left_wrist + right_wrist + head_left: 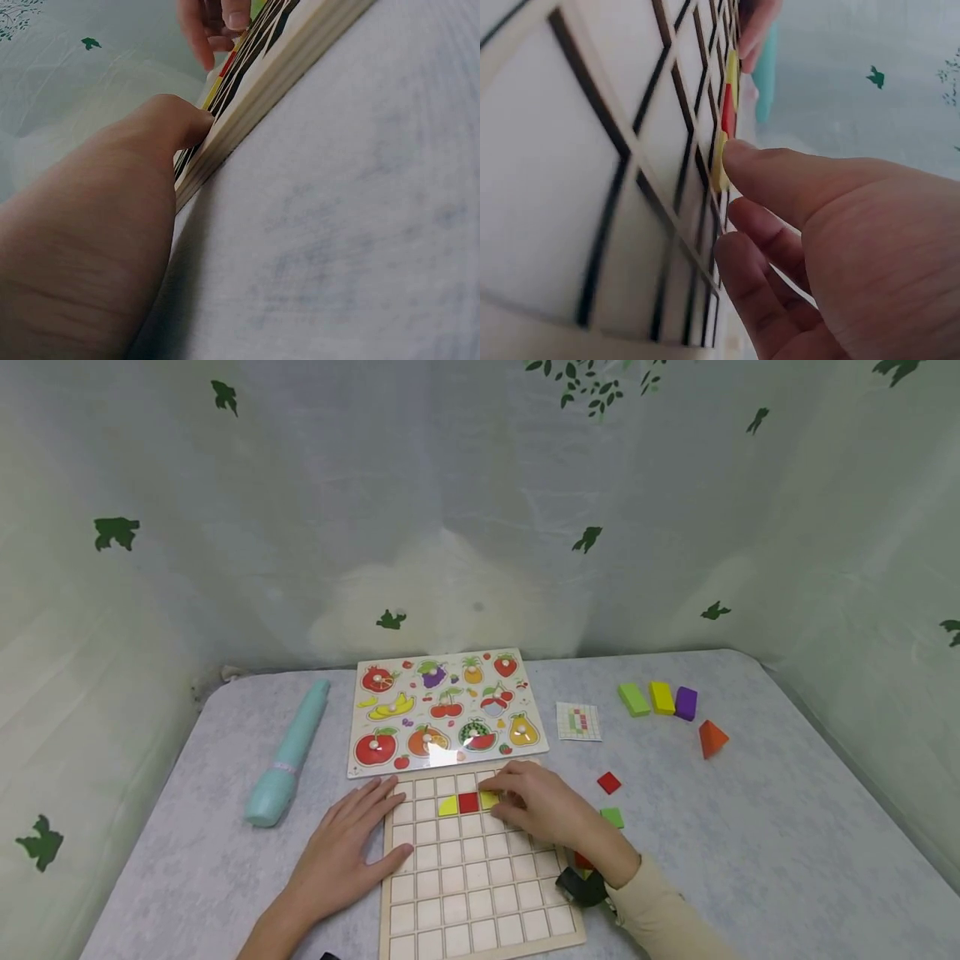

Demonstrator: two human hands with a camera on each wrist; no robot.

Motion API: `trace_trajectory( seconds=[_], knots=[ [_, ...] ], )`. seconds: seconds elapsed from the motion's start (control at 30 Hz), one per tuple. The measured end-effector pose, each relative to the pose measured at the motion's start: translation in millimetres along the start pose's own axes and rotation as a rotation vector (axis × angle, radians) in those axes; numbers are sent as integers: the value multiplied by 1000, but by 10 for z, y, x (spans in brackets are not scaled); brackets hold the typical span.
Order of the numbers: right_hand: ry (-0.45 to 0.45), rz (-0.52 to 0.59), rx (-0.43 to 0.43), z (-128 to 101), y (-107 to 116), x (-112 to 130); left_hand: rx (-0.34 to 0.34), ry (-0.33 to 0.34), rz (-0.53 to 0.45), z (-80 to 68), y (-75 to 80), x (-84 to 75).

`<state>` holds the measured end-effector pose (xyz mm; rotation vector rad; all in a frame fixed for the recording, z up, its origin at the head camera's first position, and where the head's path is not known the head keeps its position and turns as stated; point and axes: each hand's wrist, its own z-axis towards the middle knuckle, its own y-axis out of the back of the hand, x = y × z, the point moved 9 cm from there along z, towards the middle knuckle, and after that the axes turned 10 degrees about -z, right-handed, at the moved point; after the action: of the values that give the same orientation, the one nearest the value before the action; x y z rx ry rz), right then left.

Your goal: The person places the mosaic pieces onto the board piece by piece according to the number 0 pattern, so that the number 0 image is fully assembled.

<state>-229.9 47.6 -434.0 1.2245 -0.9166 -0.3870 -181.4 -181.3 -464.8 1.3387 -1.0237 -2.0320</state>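
A wooden grid board (pixel 442 866) lies flat on the table. In its upper rows sit a yellow tile with a rounded corner (pixel 447 806) and a red square tile (pixel 468 802), side by side. Just right of the red one, my right hand (pixel 542 802) pinches a yellow tile (pixel 720 166) at its cell, thumb tip against it in the right wrist view. My left hand (pixel 341 846) rests with spread, straight fingers over the board's left edge. In the left wrist view, the left thumb (pixel 196 127) lies on the board's rim.
A fruit peg puzzle (pixel 408 732) lies behind the board, a teal bottle-shaped object (pixel 288 760) to the left. Rightward are a small pattern card (pixel 578 722), a red tile (pixel 609 782), a green tile (pixel 612 817), green, yellow and purple blocks (pixel 686 703), and an orange pyramid (pixel 712 740).
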Motion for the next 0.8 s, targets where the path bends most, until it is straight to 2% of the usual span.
trace_trajectory(
  seconds=[0.17, 0.33, 0.8],
  knots=[
    [-9, 1, -37, -87, 163, -95, -3, 3, 2, -7, 0, 4],
    [-42, 9, -33, -224, 313, -297, -6, 0, 3, -8, 5, 0],
    [-197, 36, -33, -581, 569, -1077, -4, 0, -8, -17, 24, -26]
  ],
)
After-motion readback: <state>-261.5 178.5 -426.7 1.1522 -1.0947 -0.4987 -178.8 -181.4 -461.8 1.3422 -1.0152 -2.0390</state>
